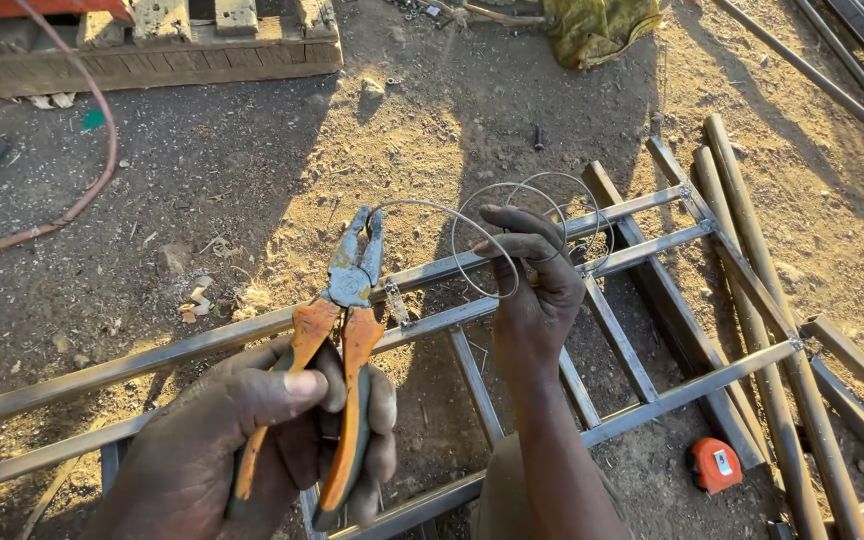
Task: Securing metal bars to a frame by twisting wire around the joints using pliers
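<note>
My left hand (252,440) is closed around the orange handles of a pair of pliers (347,330), low in the left of the view. The grey jaws point up and sit at the free end of a thin steel wire (422,205). The wire runs right into a loose coil (512,215) of a few loops. My right hand (532,290) pinches that coil between thumb and fingers near the centre. Both hands hover above a frame of square steel tubes (652,395) lying on the dirt.
An orange tape measure (715,465) lies on the ground inside the frame at lower right. Round pipes (752,250) and steel bars lie along the right. A wooden pallet (152,45), a reddish hose (102,150) and a yellow cloth (597,28) are at the top.
</note>
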